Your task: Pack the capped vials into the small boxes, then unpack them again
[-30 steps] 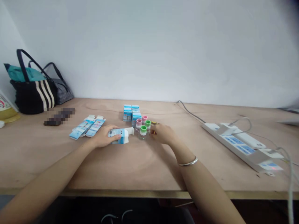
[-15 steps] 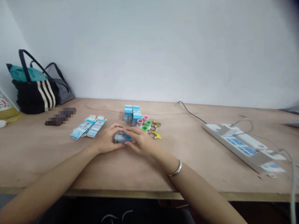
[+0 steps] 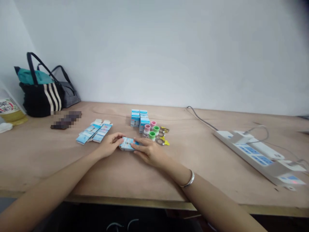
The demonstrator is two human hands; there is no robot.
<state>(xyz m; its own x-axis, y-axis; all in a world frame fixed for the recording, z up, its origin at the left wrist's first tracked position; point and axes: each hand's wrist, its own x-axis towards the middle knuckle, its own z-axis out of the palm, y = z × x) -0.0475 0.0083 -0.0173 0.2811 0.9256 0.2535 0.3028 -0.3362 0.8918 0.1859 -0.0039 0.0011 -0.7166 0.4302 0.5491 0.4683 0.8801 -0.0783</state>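
L hand & R hand fingers narrow, pinching flat card box: light, crushable, hold by edges; vials at 1 o'clock.

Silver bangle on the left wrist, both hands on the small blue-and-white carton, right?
No: the silver bangle is on the right wrist, not the left, as the head view shows. The left hand and right hand are on the small blue-and-white carton, as you said.

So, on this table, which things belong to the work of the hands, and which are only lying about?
Work: blue-and-white carton between left hand and right hand; flat cartons; stacked boxes; capped vials; yellow-tagged metal clips.

Lying about: striped black tote bag, grey bag, power strip.
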